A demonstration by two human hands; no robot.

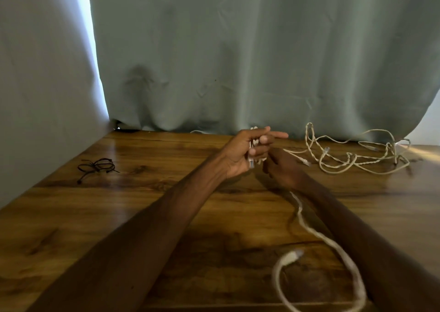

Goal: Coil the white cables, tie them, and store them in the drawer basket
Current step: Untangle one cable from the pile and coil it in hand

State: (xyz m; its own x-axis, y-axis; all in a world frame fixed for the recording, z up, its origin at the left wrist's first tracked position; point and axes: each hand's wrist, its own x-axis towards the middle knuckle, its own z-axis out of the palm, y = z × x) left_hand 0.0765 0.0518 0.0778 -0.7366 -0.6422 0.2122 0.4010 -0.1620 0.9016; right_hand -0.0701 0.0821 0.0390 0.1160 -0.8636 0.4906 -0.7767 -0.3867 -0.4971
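Observation:
My left hand (242, 153) is raised over the wooden table (119, 216) and grips several loops of a white braided cable (319, 237), with a plug end poking out below the palm. My right hand (282, 167) is just right of it with curled fingers on the same cable. The cable's loose tail runs down along my right forearm, curls near the front edge and ends in a white connector (294, 255). A tangle of other white cables (357, 155) lies at the back right of the table.
A bundle of thin black ties (97, 166) lies on the left side of the table. A grey-green curtain (238, 61) hangs along the back edge, and a pale wall (35, 97) stands on the left. No drawer basket is in view.

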